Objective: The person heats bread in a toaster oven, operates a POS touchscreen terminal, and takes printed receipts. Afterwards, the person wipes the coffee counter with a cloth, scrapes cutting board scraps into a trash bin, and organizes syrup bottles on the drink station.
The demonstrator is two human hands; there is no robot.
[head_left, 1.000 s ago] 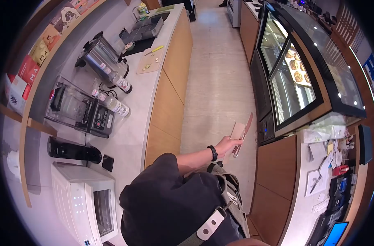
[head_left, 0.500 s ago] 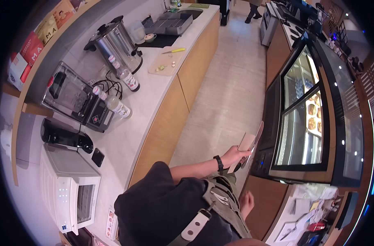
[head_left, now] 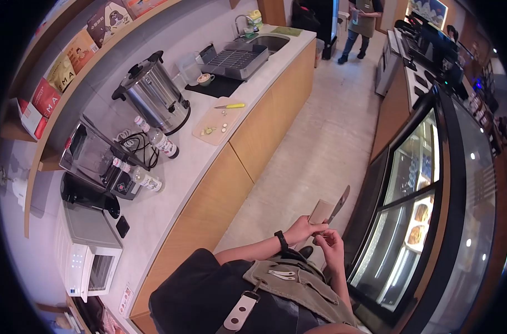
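My left hand (head_left: 300,229), with a black band at its wrist, is closed around a flat beige rectangular piece (head_left: 320,211); its exact kind I cannot make out. Right behind that piece, a knife (head_left: 340,202) points its blade up and away from me. My right hand (head_left: 332,245) meets the left one, its fingers bent in at the knife's lower end. The fingers mostly hide the handle. Both hands are in front of my apron (head_left: 289,286), over the floor of the aisle.
Along the left runs a counter with a cutting board (head_left: 211,131) bearing a yellow-handled knife (head_left: 231,106), syrup bottles (head_left: 164,146), a metal urn (head_left: 156,94) and a dish rack (head_left: 236,61). A glass display case (head_left: 403,222) borders the right. Another person (head_left: 364,25) stands far down the aisle.
My right hand has come up from low beside the apron to meet the left. The beige piece and knife have shifted slightly left and down in view. The other person shows more fully.
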